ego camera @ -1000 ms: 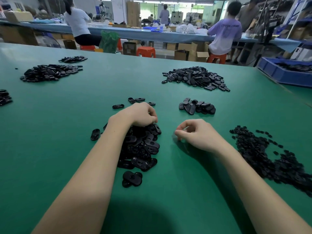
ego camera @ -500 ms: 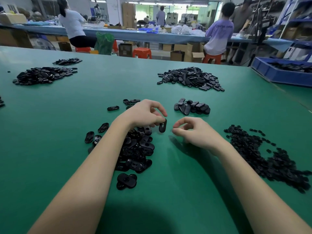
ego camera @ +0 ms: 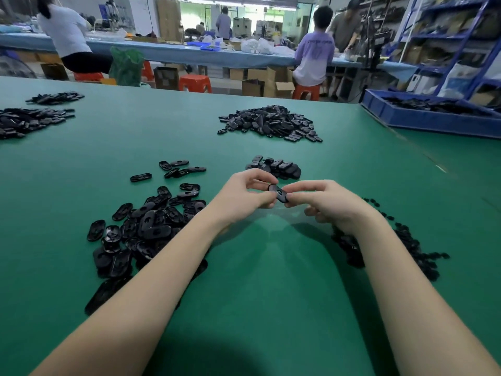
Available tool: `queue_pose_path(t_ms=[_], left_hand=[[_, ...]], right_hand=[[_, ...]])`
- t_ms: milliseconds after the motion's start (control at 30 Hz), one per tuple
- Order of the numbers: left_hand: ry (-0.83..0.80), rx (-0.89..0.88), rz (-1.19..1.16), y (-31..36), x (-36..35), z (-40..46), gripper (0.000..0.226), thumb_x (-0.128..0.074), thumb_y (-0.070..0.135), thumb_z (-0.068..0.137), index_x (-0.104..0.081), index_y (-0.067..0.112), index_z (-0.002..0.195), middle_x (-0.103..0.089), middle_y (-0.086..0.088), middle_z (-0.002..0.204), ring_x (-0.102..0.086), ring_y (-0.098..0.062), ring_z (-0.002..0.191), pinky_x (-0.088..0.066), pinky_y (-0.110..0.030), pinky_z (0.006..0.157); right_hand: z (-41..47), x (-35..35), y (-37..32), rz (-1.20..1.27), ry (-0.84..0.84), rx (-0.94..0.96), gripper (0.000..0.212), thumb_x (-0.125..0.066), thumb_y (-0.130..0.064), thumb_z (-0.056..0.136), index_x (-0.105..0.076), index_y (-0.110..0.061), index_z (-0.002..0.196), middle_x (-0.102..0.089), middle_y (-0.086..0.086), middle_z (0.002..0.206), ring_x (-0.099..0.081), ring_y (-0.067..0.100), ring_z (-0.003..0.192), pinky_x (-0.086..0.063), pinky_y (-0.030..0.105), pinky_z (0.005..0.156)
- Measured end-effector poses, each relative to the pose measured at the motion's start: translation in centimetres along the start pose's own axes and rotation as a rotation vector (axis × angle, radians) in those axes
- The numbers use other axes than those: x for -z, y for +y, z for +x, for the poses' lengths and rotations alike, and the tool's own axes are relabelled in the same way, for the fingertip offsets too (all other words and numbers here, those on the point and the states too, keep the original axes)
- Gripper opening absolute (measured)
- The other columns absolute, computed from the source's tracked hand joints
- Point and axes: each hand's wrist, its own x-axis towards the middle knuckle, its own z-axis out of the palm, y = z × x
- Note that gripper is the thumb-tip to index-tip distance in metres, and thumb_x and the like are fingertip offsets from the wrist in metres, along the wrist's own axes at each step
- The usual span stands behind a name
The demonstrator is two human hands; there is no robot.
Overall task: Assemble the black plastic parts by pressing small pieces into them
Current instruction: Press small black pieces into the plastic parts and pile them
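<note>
Above the green table [ego camera: 257,280], my left hand [ego camera: 244,194] pinches one black oval plastic part [ego camera: 278,192] between thumb and fingers. My right hand [ego camera: 328,202] meets it from the right, thumb and forefinger pinching the part's other end; whether a small piece sits under those fingertips is hidden. A pile of black oval parts [ego camera: 146,229] lies under my left forearm. A spread of small black pieces [ego camera: 406,245] lies by my right wrist.
A small stack of parts [ego camera: 276,166] sits just beyond my hands, a larger heap [ego camera: 271,123] farther back, and more heaps [ego camera: 29,120] at far left. A blue bin [ego camera: 433,118] stands at the right edge. People work at a far bench.
My left hand lifted one oval part off the pile and carried it right. My right hand moved in and now pinches the same part. The camera tilted slightly.
</note>
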Motion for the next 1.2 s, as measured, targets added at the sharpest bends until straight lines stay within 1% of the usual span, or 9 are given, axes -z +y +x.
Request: queue_pose_path(t_ms=[167, 300, 400, 633, 800, 867, 967, 1100, 1200], left_hand=[[-0.002, -0.007, -0.041, -0.5, -2.0, -0.5, 0.015, -0.066, 0.001, 0.092, -0.071, 0.011, 0.103, -0.074, -0.013, 0.094, -0.071, -0.018, 0.075, -0.059, -0.032, 0.089], [0.011, 0.021, -0.084, -0.6, -2.5, -0.6, 0.016, -0.066, -0.002, 0.091, -0.072, 0.007, 0.103, -0.073, -0.002, 0.081, -0.071, -0.017, 0.075, -0.059, -0.031, 0.088], [0.012, 0.036, -0.085, -0.6, -2.4, -0.6, 0.017, -0.066, -0.001, 0.091, -0.072, 0.007, 0.104, -0.074, -0.004, 0.085, -0.073, -0.016, 0.076, -0.059, -0.026, 0.085], [0.015, 0.075, -0.141, -1.1, -2.5, -0.5, 0.017, -0.066, -0.002, 0.091, -0.073, 0.01, 0.101, -0.073, -0.003, 0.089, -0.074, -0.019, 0.079, -0.059, -0.032, 0.087], [0.017, 0.066, -0.154, -1.1, -2.3, -0.5, 0.019, -0.067, -0.005, 0.09, -0.073, 0.008, 0.103, -0.076, 0.002, 0.084, -0.075, -0.019, 0.082, -0.059, -0.026, 0.081], [0.027, 0.07, -0.176, -1.0, -2.3, -0.5, 0.019, -0.066, -0.006, 0.09, -0.073, 0.007, 0.102, -0.077, -0.001, 0.086, -0.076, -0.02, 0.084, -0.06, -0.027, 0.083], [0.054, 0.067, -0.193, -1.0, -2.3, -0.4, 0.018, -0.067, -0.006, 0.089, -0.072, 0.007, 0.1, -0.077, -0.004, 0.087, -0.076, -0.022, 0.084, -0.06, -0.026, 0.08], [0.075, 0.059, -0.218, -1.0, -2.2, -0.4, 0.018, -0.068, -0.005, 0.089, -0.072, 0.008, 0.1, -0.078, -0.005, 0.086, -0.076, -0.023, 0.088, -0.059, -0.029, 0.086], [0.073, 0.043, -0.221, -0.9, -2.1, -0.4, 0.019, -0.067, -0.006, 0.089, -0.072, 0.007, 0.101, -0.079, -0.006, 0.089, -0.076, -0.022, 0.09, -0.059, -0.026, 0.086]], right_hand=[[-0.6, 2.1, -0.3, -0.234, 0.027, -0.006, 0.01, -0.072, -0.031, 0.093, -0.08, -0.026, 0.097, -0.078, -0.012, 0.082, -0.047, 0.002, 0.049, -0.038, 0.015, 0.048], [-0.7, 4.1, -0.1, -0.531, 0.265, -0.046, 0.01, -0.068, -0.031, 0.09, -0.078, -0.031, 0.086, -0.078, -0.012, 0.084, -0.066, 0.012, 0.09, -0.051, 0.027, 0.077], [-0.8, 4.5, 0.2, -0.676, 0.334, -0.122, 0.009, -0.07, -0.031, 0.086, -0.078, -0.035, 0.086, -0.074, -0.004, 0.102, -0.065, 0.022, 0.101, -0.054, 0.034, 0.091], [-0.8, 3.4, 0.7, -0.756, 0.396, -0.2, 0.014, -0.081, -0.034, 0.077, -0.078, -0.036, 0.091, -0.072, -0.003, 0.108, -0.065, 0.024, 0.102, -0.047, 0.03, 0.082], [-0.5, 2.8, 0.7, -0.775, 0.44, -0.207, 0.012, -0.076, -0.032, 0.083, -0.078, -0.035, 0.095, -0.072, -0.001, 0.11, -0.064, 0.026, 0.099, -0.046, 0.03, 0.081], [-0.3, 2.8, 0.6, -0.742, 0.434, -0.175, 0.01, -0.07, -0.03, 0.086, -0.077, -0.033, 0.093, -0.073, -0.001, 0.105, -0.064, 0.026, 0.095, -0.048, 0.03, 0.079], [-0.2, 2.8, 0.3, -0.409, 0.314, -0.037, 0.011, -0.067, -0.026, 0.088, -0.077, -0.026, 0.087, -0.078, -0.007, 0.088, -0.066, 0.02, 0.088, -0.053, 0.029, 0.075], [-0.5, 2.1, -0.3, -0.145, 0.155, 0.031, 0.015, -0.066, -0.023, 0.093, -0.079, -0.029, 0.095, -0.078, -0.009, 0.086, -0.045, 0.013, 0.067, -0.036, 0.016, 0.048], [-0.3, 1.6, -0.5, -0.064, 0.101, 0.06, 0.012, -0.068, -0.021, 0.093, -0.079, -0.026, 0.093, -0.076, -0.009, 0.085, -0.04, 0.009, 0.054, -0.03, 0.018, 0.046]])
